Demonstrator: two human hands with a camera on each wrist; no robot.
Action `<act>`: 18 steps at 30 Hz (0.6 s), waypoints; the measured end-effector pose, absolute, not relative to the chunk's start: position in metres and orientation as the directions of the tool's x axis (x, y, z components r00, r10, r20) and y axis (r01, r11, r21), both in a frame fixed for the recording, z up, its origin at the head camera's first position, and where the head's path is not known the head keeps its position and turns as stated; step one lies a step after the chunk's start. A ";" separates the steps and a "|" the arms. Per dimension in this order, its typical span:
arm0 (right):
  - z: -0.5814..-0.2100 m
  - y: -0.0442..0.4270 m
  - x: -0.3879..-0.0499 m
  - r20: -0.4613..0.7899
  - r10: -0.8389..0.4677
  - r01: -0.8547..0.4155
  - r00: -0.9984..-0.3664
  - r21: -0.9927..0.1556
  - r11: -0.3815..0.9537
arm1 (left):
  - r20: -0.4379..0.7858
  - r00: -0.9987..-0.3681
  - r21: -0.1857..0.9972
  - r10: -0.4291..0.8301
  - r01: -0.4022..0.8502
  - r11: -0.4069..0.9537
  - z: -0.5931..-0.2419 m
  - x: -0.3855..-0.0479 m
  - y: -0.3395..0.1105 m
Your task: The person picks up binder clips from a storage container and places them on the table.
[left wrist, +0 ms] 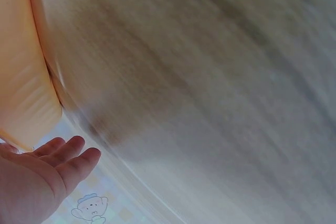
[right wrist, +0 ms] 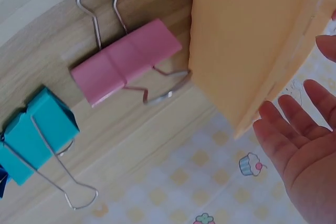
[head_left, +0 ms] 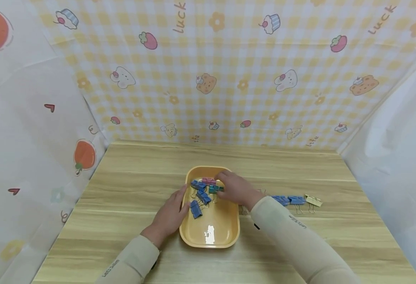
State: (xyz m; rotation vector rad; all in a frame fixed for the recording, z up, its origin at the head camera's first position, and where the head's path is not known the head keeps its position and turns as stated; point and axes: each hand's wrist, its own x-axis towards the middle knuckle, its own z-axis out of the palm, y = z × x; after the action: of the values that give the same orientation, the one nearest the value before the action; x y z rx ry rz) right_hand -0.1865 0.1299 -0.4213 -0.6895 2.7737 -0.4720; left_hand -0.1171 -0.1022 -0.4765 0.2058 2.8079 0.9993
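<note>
A yellow-orange tray [head_left: 209, 236] holds several binder clips: blue clips [head_left: 195, 209] on its left side, a pink clip [head_left: 209, 181] at the far end and a teal clip [head_left: 213, 189] beside it. My left hand [head_left: 168, 213] rests against the tray's left rim; in the left wrist view its fingers extend beside the tray wall. Over the tray's far right corner reaches my right hand [head_left: 237, 188], thumb and fingers parted around the teal clip's right end. The right wrist view shows those fingers extended at the rim, with no clip visible between them.
Right of the tray, a row of binder clips lies on the wooden table [head_left: 129, 189], partly hidden by my right forearm: pink [right wrist: 126, 61], teal [right wrist: 39, 135], blue [head_left: 296, 200] and pale yellow [head_left: 313, 200]. A checked cloth [head_left: 229, 110] hangs along the back edge.
</note>
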 end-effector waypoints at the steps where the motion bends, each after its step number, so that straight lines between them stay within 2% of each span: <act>1: -0.422 0.129 -0.186 -0.160 -0.492 -0.411 -0.856 -0.369 0.834 | -0.095 -0.979 0.637 0.181 0.080 0.767 -0.476 -0.117 -0.102; 8: -0.427 0.125 -0.183 -0.175 -0.505 -0.421 -0.845 -0.364 0.831 | -0.084 -0.979 0.637 0.183 0.089 0.766 -0.476 -0.116 -0.102; 18: -0.437 0.117 -0.190 -0.190 -0.550 -0.494 -0.813 -0.275 0.825 | -0.088 -0.980 0.625 0.181 0.087 0.776 -0.479 -0.118 -0.102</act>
State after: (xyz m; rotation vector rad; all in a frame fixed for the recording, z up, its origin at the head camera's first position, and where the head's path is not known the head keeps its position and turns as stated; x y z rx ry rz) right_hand -0.1900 0.1173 -0.4366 -0.8008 2.7466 -0.3098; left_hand -0.1176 -0.1023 -0.4786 0.2141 2.8239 0.9839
